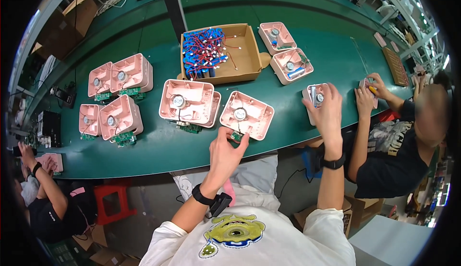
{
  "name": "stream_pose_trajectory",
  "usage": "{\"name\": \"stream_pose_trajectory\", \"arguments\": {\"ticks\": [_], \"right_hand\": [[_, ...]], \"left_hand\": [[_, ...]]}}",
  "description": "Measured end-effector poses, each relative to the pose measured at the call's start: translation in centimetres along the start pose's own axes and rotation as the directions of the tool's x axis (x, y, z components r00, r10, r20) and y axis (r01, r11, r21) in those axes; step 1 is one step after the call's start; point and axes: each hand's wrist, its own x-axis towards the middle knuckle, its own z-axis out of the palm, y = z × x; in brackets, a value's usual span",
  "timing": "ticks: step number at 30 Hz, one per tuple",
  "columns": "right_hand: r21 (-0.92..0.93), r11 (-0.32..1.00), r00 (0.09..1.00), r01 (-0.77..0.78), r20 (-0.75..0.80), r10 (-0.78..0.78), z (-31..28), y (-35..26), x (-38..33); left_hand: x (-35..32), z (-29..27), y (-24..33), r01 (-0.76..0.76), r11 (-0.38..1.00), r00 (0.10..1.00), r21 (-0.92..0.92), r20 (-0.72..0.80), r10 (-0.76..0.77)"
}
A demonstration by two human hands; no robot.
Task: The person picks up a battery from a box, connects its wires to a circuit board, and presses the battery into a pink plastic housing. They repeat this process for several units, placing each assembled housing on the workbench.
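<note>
Left hand (226, 147) pinches a small green circuit board (236, 135) at the near edge of a pink housing (247, 114), frame centre. Right hand (328, 110) grips another pink housing (314, 96), right of centre, above the green table (158, 148).

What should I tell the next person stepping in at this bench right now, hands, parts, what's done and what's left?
Left hand: fingertips pinching the small green circuit board at the near edge of the open pink housing in front of you.
Right hand: gripping another pink housing to the right, lifted at the bench edge.
Cardboard box of blue battery cells with red wires sits behind.
Done, by the look of it: two housings beyond the box, one holding a blue cell.
Left: double stack and four housings on the left, boards hanging out.
</note>
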Motion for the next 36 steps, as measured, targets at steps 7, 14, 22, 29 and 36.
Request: {"name": "stream_pose_trajectory", "arguments": {"ticks": [7,14,22,29,36], "right_hand": [[0.463,0.847,0.824,-0.262,0.564,-0.054,5.2,-11.9,4.3],[0.797,0.062,0.787,-0.601,0.604,-0.125,7.0,-9.9,3.4],[0.824,-0.22,0.852,-0.523,0.494,-0.173,1.9,-9.9,2.7],[0.784,-0.293,0.837,-0.548,0.506,-0.21,2.0,-10.1,1.4],[0.78,-0.164,0.791,-0.604,0.56,-0.245,0.9,-10.7,1.1]], "left_hand": [[2.2,-0.2,0.5,0.077,0.997,0.997,0.029,0.025,-0.078],[3.5,-3.3,0.5,0.051,0.998,0.984,-0.019,0.174,-0.047],[2.8,-3.9,0.7,-0.031,0.999,0.994,-0.007,0.108,0.032],[2.1,-3.2,-0.7,-0.075,0.996,0.996,-0.057,0.038,0.077],[2.1,-3.1,-1.1,-0.044,0.996,0.999,-0.077,-0.01,0.043]]}}
